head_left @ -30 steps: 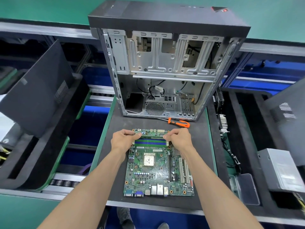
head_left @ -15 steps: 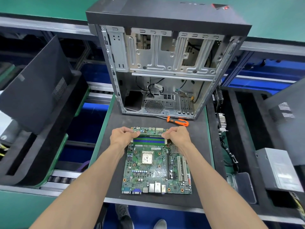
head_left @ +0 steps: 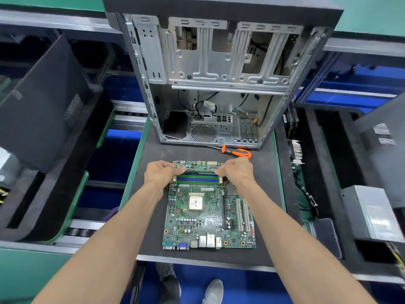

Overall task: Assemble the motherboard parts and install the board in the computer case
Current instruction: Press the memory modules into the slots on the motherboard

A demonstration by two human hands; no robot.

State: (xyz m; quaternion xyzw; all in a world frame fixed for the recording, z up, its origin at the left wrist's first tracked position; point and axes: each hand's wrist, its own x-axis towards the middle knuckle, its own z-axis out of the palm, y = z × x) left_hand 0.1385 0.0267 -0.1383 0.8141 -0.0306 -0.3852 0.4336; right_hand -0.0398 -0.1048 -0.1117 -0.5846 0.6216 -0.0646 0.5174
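The green motherboard (head_left: 208,216) lies flat on the black mat (head_left: 151,233), with its port row facing me. At its far edge are blue and green memory slots. A dark memory module (head_left: 198,172) sits in the farthest slot. My left hand (head_left: 161,174) pinches its left end and my right hand (head_left: 235,172) pinches its right end, fingers curled. The CPU socket (head_left: 196,201) is uncovered at the board's middle. Behind the board, the open computer case (head_left: 219,73) stands upright with loose cables inside.
An orange-handled screwdriver (head_left: 237,152) lies between the case and the board. A dark side panel (head_left: 39,106) leans in the left tray. A grey power supply (head_left: 372,213) and a finned heat sink (head_left: 297,150) sit in the right tray.
Both hands stay at the ends of the memory module. The view has shifted closer to the case and the board.
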